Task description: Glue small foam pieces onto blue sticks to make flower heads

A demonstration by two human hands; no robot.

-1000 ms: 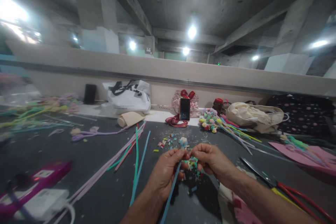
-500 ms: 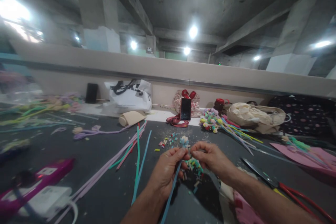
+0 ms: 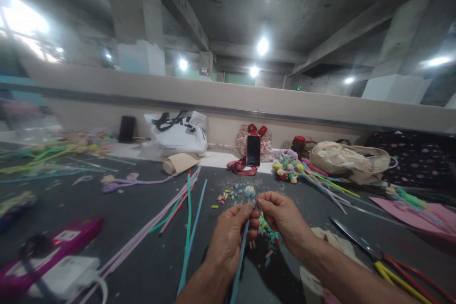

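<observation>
Head view: dark worktop bounded at the far side by a pale ledge and a low wall; a phone stands upright on the far side, straight ahead of the hands; bare surface left of the strips, and a narrower gap between them and the left forearm; right side tighter, with scissors near the right forearm, a pale cloth partly under it, and a pink sheet farther out; loose scraps lie beneath and beyond the fingers.

Blue stem between the hands, in front of the person; long axis runs from the lower frame edge up and away, leaning slightly right; its flower head points to the far side, just above the fingertips; left hand closed on the stem, thumb over curled fingers; right hand has thumb and forefinger drawn close together at the flower's neck; cannot tell whether they grip anything.
</observation>
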